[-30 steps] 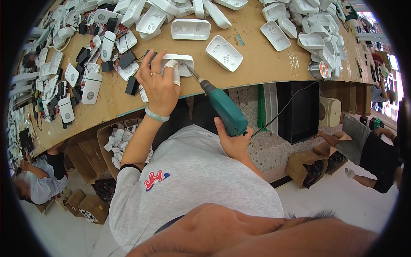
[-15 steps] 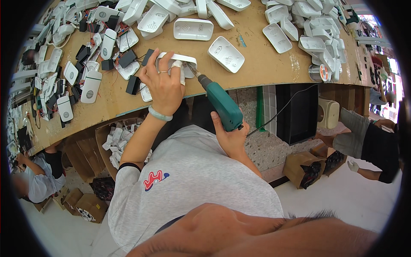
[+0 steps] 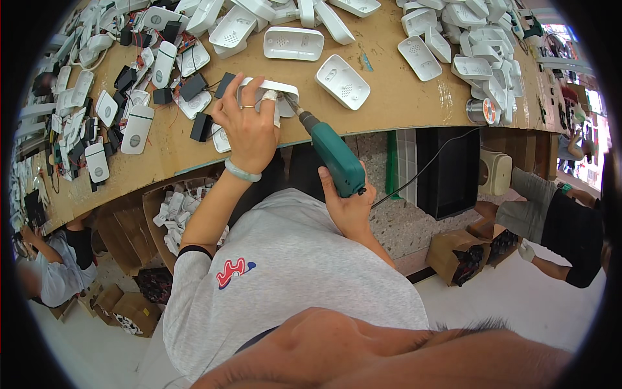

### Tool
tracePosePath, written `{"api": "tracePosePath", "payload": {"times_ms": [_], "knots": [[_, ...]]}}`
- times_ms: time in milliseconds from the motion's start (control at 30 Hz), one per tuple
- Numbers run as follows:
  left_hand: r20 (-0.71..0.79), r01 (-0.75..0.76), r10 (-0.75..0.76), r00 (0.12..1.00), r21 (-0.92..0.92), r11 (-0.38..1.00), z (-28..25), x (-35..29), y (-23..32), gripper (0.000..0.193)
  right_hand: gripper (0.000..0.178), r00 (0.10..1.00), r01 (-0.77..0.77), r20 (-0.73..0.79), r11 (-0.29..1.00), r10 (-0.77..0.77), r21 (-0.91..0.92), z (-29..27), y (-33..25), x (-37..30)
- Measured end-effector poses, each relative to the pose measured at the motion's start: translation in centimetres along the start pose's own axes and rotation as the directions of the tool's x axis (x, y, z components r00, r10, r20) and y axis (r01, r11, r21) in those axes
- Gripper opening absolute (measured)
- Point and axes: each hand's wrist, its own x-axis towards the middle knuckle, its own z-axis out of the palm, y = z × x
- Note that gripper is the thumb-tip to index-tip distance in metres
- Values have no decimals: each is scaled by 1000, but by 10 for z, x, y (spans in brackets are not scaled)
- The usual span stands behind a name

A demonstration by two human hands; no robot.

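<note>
The white housing (image 3: 283, 87), by the brown tabletop's (image 3: 414, 97) near edge, is clasped in my left hand (image 3: 251, 133), while my right hand (image 3: 350, 211), wrapped round the green driver (image 3: 335, 154), does best keeping its bit (image 3: 294, 106) aligned, with open room rightward between the loose shell (image 3: 342, 82) and wire spool (image 3: 481, 111).

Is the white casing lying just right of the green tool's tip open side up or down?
Open side up: the white casing shows its hollow inside and rim.
</note>
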Motion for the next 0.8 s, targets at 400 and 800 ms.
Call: {"api": "tracePosePath", "payload": {"times_ms": [400,800], "knots": [[-3,-8,8,1000,5,1000,1,0,0,11,28,1000,17,-16,1000,-17,0,1,0,-1],[-2,-3,3,1000,2,1000,2,-2,-1,12,29,1000,11,-28,1000,-11,-13,-3,-4,-3]]}}
